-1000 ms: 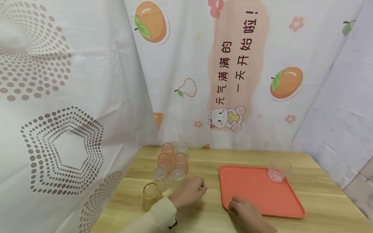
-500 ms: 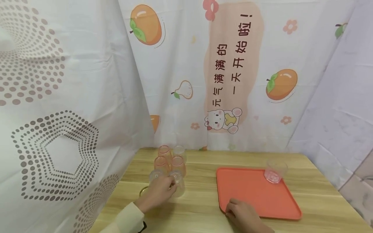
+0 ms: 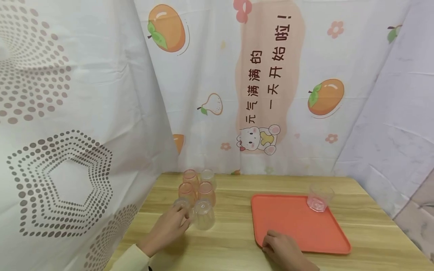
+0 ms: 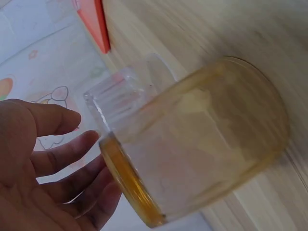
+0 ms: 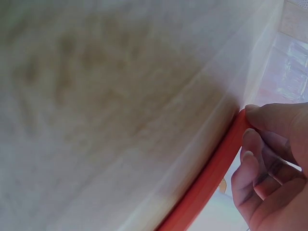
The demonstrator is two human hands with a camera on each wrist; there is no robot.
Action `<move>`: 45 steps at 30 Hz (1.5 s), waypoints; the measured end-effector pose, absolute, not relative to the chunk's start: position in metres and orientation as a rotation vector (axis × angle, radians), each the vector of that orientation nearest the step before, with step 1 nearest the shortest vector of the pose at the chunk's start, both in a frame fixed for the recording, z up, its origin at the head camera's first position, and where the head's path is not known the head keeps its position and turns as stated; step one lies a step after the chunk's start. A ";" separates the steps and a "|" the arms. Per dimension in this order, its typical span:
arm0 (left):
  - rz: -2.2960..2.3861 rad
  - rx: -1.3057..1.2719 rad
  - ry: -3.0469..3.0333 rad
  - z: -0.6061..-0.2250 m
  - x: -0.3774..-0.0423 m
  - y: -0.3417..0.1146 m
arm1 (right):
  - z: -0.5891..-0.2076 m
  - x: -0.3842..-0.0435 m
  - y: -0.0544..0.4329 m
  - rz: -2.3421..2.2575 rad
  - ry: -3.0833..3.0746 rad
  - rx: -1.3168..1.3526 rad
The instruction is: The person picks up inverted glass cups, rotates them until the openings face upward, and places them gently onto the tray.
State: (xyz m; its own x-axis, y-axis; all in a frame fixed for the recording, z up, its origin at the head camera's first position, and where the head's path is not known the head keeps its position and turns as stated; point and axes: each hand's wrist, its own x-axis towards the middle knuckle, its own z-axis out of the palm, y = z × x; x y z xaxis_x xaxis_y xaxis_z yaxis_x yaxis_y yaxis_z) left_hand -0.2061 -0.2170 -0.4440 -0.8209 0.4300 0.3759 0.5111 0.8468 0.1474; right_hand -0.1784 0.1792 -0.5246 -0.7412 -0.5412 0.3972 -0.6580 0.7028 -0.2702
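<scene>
My left hand (image 3: pixel 166 231) reaches over the front of the glass cluster, fingers loosely bent. In the left wrist view its fingers are beside the thick base of an upside-down yellow glass (image 4: pixel 202 139), not wrapped round it; from the head that glass is hidden behind the hand. A clear glass (image 3: pixel 204 216) stands just right of my fingers, and another clear glass (image 3: pixel 181 203) is partly covered by them. My right hand (image 3: pixel 283 248) pinches the front left corner of a red tray (image 3: pixel 298 226) between thumb and bent fingers.
Behind the clear glasses stand pink glasses (image 3: pixel 206 192) and one more clear glass (image 3: pixel 207 177). A clear faceted cup (image 3: pixel 318 197) sits at the tray's back right corner. Printed curtains (image 3: pixel 217 143) close off the wooden table's back and sides.
My left hand has moved left, from right of the clear glasses, across them, to the front left of the cluster. The right hand has stayed at the tray corner.
</scene>
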 end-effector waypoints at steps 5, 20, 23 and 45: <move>-0.306 -0.620 -2.723 -0.443 -0.202 -0.228 | -0.525 -0.178 0.177 0.592 -2.634 0.943; -0.427 -0.617 -2.928 -0.440 -0.192 -0.255 | -0.526 -0.177 0.180 0.600 -2.607 0.956; -0.491 -0.589 -2.953 -0.438 -0.193 -0.257 | -0.526 -0.177 0.179 0.603 -2.616 0.941; -0.519 -0.604 -2.998 -0.437 -0.196 -0.258 | -0.522 -0.177 0.177 0.620 -2.665 0.930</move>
State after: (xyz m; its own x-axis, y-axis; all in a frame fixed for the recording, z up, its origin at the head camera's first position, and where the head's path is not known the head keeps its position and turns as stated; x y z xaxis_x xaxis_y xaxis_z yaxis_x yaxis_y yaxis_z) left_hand -0.1962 -0.2584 -0.4367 -0.9235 0.3694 0.1031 0.3826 0.8682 0.3159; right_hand -0.1769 0.1772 -0.5217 -0.7649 -0.5305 0.3654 -0.6374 0.7056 -0.3097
